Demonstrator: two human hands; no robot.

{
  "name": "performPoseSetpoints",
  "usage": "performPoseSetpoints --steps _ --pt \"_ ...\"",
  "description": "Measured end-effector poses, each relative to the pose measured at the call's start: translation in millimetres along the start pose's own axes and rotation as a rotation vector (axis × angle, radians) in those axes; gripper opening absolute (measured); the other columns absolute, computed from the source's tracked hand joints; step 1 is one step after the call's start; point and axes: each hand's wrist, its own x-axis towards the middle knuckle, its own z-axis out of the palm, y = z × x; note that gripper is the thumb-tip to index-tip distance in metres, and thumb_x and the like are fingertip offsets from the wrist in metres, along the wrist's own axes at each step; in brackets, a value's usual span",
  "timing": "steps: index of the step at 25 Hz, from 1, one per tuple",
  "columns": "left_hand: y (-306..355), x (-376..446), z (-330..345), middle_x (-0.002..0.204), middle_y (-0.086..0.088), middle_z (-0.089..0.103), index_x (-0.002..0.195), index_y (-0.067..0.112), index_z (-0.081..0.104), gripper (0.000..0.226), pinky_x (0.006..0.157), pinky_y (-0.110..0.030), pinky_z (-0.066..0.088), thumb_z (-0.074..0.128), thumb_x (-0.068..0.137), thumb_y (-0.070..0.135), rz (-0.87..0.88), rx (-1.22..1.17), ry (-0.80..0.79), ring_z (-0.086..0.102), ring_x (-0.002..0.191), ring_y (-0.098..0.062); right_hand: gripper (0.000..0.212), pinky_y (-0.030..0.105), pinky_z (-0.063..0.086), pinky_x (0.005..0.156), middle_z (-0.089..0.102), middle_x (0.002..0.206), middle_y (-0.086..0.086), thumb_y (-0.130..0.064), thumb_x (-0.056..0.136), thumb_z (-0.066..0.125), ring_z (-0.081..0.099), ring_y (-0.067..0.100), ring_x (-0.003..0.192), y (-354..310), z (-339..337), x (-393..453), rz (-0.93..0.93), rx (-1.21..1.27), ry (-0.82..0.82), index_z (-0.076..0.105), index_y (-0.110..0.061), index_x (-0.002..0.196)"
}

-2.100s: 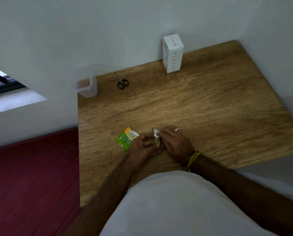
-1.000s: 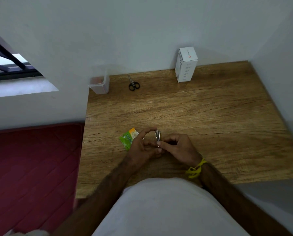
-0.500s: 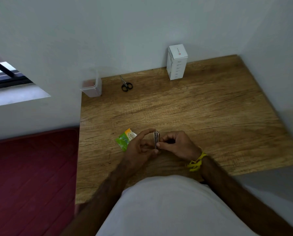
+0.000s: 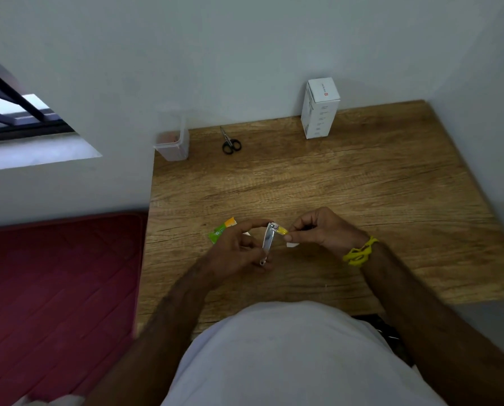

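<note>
A small metal nail clipper [image 4: 268, 241] is held just above the wooden table [image 4: 347, 189], near its front edge. My left hand [image 4: 235, 251] grips the clipper's lower end, with the forefinger arched over its head. My right hand [image 4: 324, 230] pinches a small yellow piece [image 4: 282, 230] that touches the clipper's head. A small white scrap [image 4: 292, 244] shows under my right fingers. Behind my left hand a green and orange sachet [image 4: 219, 231] lies on the table, partly hidden.
Black scissors [image 4: 230, 142], a clear plastic container [image 4: 173, 143] and an upright white box [image 4: 319, 109] stand along the back wall. A red mattress [image 4: 54, 288] lies left of the table. A barred window [image 4: 13, 112] is at upper left.
My right hand has drawn a little to the right of the clipper, and the yellow piece now shows between them. The clipper has tilted from upright to slanting.
</note>
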Motion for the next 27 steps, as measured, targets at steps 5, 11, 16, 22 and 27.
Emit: performPoseSetpoints --steps 5,11,16,22,27 --pt "3 0 1 0.082 -0.018 0.07 0.134 0.018 0.056 0.052 0.064 -0.033 0.059 0.07 0.087 0.0 -0.034 -0.098 -0.031 0.073 0.077 -0.036 0.024 0.024 0.053 0.069 0.073 0.078 0.009 -0.015 0.073 0.077 0.067 0.014 0.073 -1 -10 7 0.0 0.235 0.002 0.072 0.003 0.086" --pt "4 -1 2 0.08 -0.015 0.071 0.119 0.014 0.062 0.038 0.061 -0.027 0.058 0.07 0.086 -0.002 -0.063 -0.06 -0.074 0.074 0.07 -0.026 0.01 0.02 0.055 0.063 0.073 0.077 0.008 -0.007 0.084 0.071 0.069 0.013 0.072 -7 -13 16 0.057 0.326 0.014 0.069 0.003 0.083" --pt "4 0 10 0.078 -0.012 0.071 0.113 0.01 0.065 0.031 0.063 -0.032 0.06 0.072 0.085 -0.002 -0.068 -0.014 -0.085 0.073 0.069 -0.027 0.016 0.022 0.049 0.063 0.069 0.074 0.006 -0.018 0.079 0.077 0.062 0.012 0.069 -19 -7 34 0.091 0.26 0.058 0.07 -0.004 0.074" --pt "-9 8 19 0.091 -0.02 0.072 0.098 0.009 0.07 0.03 0.078 -0.049 0.058 0.085 0.072 0.005 -0.018 0.247 0.093 0.071 0.081 -0.028 0.014 0.018 0.048 0.055 0.069 0.064 -0.002 -0.016 0.081 0.079 0.061 0.006 0.06 -31 0 50 0.046 0.107 0.06 0.072 -0.008 0.073" --pt "-8 9 20 0.082 0.012 0.064 0.118 0.023 0.064 0.058 0.075 -0.03 0.057 0.081 0.069 -0.002 0.029 0.499 0.091 0.062 0.077 -0.005 0.016 0.019 0.048 0.054 0.067 0.064 0.0 -0.018 0.08 0.079 0.059 0.008 0.06 -29 -2 54 0.017 0.063 0.093 0.072 -0.006 0.072"
